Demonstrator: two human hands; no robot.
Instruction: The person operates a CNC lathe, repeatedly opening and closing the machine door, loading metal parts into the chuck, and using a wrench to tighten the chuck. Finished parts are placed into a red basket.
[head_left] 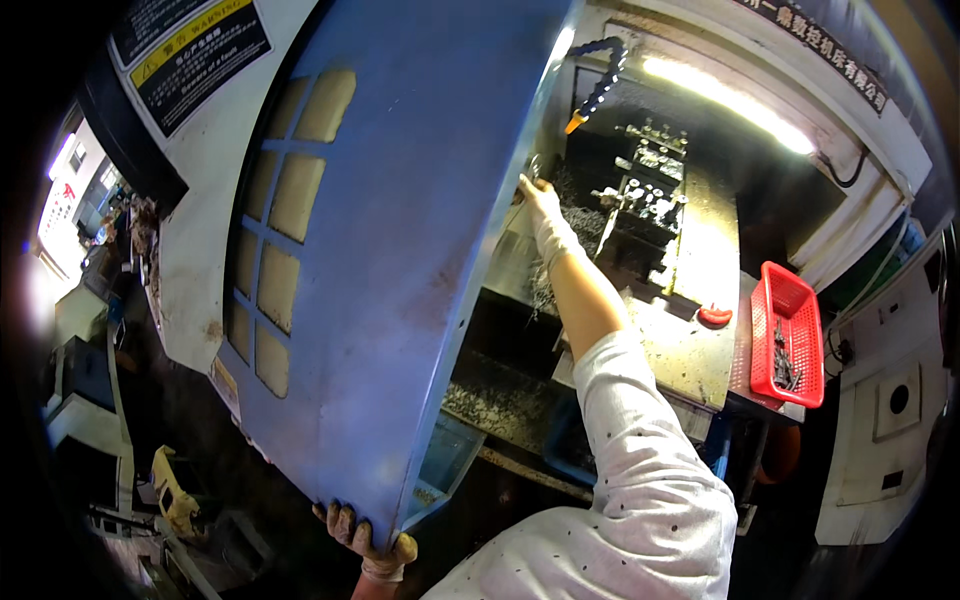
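A large blue machine door panel (400, 200) with small window panes fills the left and middle of the view. My left hand (365, 535), in a soiled work glove, grips the panel's bottom corner, fingers on its face and thumb at its edge. My right hand (541, 198), also gloved, reaches past the panel's edge into the lit machine. Its fingers are closed beside the inner side of the panel. A small shiny metal piece shows at the fingertips, too small to name. To its right stands a row of metal fixtures (650, 195) on the machine table (712, 240).
A red plastic basket (812, 335) with dark metal parts stands to the right. Near it lies a small red object (714, 317). A jointed coolant hose (600, 85) with an orange nozzle hangs above. Metal chips (495, 410) cover the ledge below; a blue bin (445, 460) sits under the panel.
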